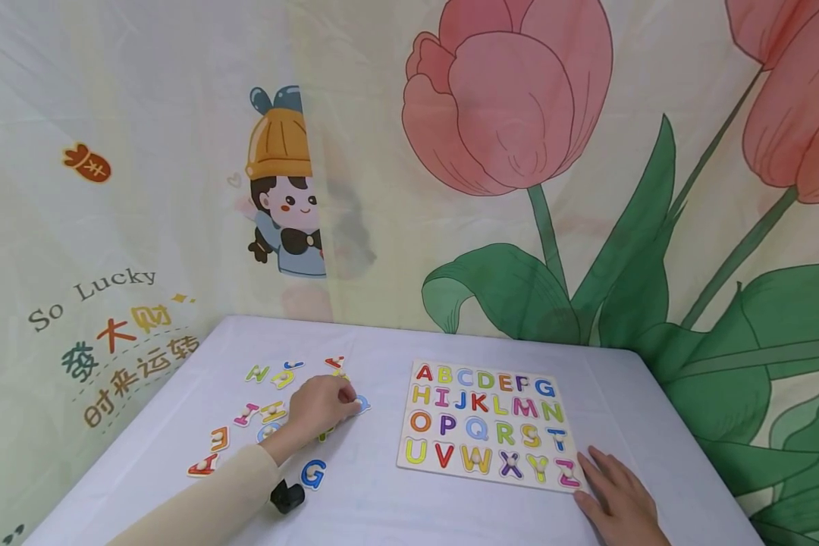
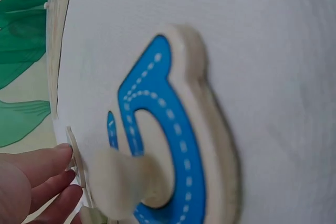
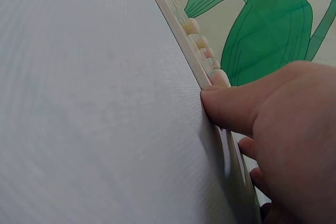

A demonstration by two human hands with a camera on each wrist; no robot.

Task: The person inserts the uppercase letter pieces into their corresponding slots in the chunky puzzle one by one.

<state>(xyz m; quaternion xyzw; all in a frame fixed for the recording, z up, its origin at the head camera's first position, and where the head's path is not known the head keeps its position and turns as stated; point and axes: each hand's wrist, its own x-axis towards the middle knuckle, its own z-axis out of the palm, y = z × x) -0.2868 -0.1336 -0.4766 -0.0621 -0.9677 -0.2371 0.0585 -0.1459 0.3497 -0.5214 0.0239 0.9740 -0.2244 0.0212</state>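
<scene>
On the white table my left hand (image 1: 319,409) reaches over the loose letters, its fingers pinching a light blue letter piece (image 1: 362,404). The left wrist view shows that thin piece (image 2: 77,156) edge-on at the fingertips. A blue letter G (image 1: 313,474) with a round knob lies nearer the front, below the left wrist. My right hand (image 1: 617,493) rests at the near right corner of the wooden alphabet board (image 1: 484,474). Its thumb touches the board's edge, while the other fingers lie extended alongside. Some letters on the board carry knobs, such as the orange W (image 1: 475,459).
Several loose letters lie at the left, including a red A (image 1: 203,465), an orange E (image 1: 220,437), a pink I (image 1: 246,414) and a green N (image 1: 257,373). A small black object (image 1: 287,497) is by the left wrist. A printed curtain (image 1: 375,167) hangs behind the table.
</scene>
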